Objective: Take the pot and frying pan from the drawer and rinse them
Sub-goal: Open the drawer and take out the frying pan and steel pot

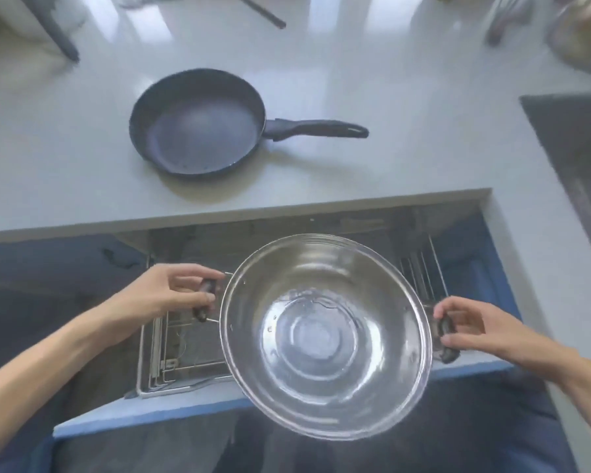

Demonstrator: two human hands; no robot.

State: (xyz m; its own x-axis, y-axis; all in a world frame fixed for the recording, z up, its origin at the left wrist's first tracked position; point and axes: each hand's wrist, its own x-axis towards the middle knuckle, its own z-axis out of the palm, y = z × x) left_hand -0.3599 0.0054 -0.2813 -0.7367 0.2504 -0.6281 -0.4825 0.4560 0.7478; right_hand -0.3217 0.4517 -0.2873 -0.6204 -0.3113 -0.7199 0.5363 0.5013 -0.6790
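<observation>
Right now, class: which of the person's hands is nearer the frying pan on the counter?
Left. The left hand grips the pot's handle almost directly below the frying pan; the right hand holds the opposite handle, farther off to the right.

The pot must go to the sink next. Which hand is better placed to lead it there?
Right. The sink lies on the right, and the right hand grips the pot handle on that side; the left hand holds the opposite handle.
</observation>
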